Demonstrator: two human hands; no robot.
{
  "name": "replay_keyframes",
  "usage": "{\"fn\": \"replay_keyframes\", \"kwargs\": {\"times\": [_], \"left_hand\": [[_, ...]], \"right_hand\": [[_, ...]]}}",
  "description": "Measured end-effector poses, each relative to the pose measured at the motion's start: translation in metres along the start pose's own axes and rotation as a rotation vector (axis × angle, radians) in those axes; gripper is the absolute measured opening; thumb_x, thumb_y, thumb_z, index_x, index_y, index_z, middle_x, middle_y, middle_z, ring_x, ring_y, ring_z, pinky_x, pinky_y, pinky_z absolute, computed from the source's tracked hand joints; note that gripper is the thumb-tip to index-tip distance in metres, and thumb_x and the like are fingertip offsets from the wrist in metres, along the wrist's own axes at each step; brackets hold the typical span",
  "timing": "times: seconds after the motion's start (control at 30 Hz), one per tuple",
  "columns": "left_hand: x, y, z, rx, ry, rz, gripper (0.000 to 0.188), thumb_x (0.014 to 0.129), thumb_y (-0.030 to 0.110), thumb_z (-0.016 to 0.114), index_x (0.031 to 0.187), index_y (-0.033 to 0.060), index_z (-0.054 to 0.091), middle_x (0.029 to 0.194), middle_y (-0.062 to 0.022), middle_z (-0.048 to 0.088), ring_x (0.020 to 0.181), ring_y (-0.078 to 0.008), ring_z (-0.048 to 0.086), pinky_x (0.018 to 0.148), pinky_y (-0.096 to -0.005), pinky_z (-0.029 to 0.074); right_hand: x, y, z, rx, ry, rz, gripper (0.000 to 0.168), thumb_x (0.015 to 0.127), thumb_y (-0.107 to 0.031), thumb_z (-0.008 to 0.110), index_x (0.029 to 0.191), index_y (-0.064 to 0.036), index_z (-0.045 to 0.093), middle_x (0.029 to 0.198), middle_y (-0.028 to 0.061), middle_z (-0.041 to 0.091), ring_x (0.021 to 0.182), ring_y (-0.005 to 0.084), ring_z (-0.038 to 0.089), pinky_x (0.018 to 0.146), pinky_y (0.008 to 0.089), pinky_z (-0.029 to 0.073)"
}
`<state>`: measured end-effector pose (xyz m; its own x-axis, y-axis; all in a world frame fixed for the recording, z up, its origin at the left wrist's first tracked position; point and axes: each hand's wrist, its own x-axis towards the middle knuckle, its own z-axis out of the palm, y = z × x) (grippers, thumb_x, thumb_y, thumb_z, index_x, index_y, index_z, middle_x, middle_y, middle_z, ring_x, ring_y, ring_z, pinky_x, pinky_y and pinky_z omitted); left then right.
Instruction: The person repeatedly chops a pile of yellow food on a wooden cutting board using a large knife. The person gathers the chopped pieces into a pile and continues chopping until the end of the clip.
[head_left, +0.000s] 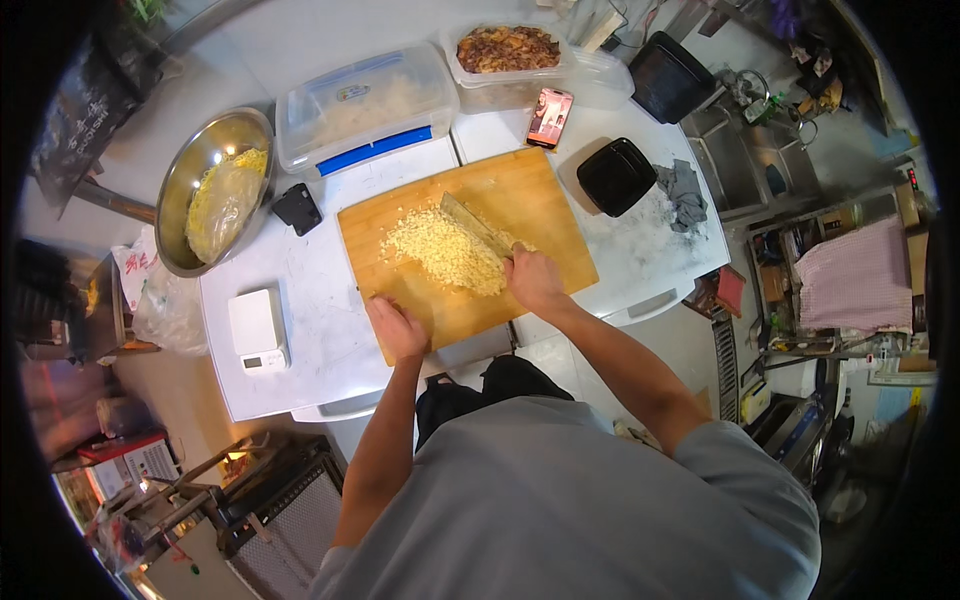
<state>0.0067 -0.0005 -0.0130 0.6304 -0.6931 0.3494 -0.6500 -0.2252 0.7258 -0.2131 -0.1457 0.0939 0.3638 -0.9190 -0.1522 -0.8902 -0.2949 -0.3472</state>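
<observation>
My right hand (535, 281) is closed round the handle of a cleaver-like kitchen knife (477, 228), whose broad blade lies over a heap of finely chopped pale yellow food (442, 251). The heap rests on a wooden cutting board (525, 187), set at a slant on the white table. My left hand (397, 326) lies at the board's near left corner, fingers on its edge, away from the blade. Whether it grips the board cannot be told. Part of the blade's edge is hidden in the chopped pieces.
Around the board are a steel bowl (166, 202) with yellow noodles and a plastic bag, a lidded plastic box (367, 112), a tub of dark red-brown food (491, 94), a phone (550, 118), a black container (616, 177), a grey cloth (682, 196), a black object (298, 209) and a white digital scale (257, 326).
</observation>
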Motion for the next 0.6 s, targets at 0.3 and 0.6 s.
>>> {"fn": "replay_keyframes", "kwargs": {"times": [0.3, 0.6], "left_hand": [[0.004, 0.01, -0.004, 0.057, 0.004, 0.034, 0.027, 0.079, -0.004, 0.056, 0.106, -0.0012, 0.051, 0.109, -0.0242, 0.053, 0.107, -0.0461, 0.052, 0.093, -0.0523, 0.043], [0.006, 0.012, 0.001, 0.054, 0.011, 0.082, 0.021, 0.091, -0.005, 0.053, 0.111, -0.0007, 0.055, 0.116, -0.0234, 0.057, 0.112, -0.0444, 0.055, 0.097, -0.0503, 0.046]], "right_hand": [[0.001, 0.011, -0.002, -0.003, 0.018, 0.024, 0.025, 0.102, -0.026, 0.064, 0.102, -0.001, 0.063, 0.085, 0.0274, 0.073, 0.082, 0.0467, 0.073, 0.075, 0.0554, 0.058], [0.004, 0.024, -0.001, -0.016, 0.046, 0.011, 0.026, 0.102, -0.026, 0.063, 0.103, 0.0, 0.063, 0.082, 0.0272, 0.073, 0.081, 0.0461, 0.073, 0.073, 0.056, 0.058]]}}
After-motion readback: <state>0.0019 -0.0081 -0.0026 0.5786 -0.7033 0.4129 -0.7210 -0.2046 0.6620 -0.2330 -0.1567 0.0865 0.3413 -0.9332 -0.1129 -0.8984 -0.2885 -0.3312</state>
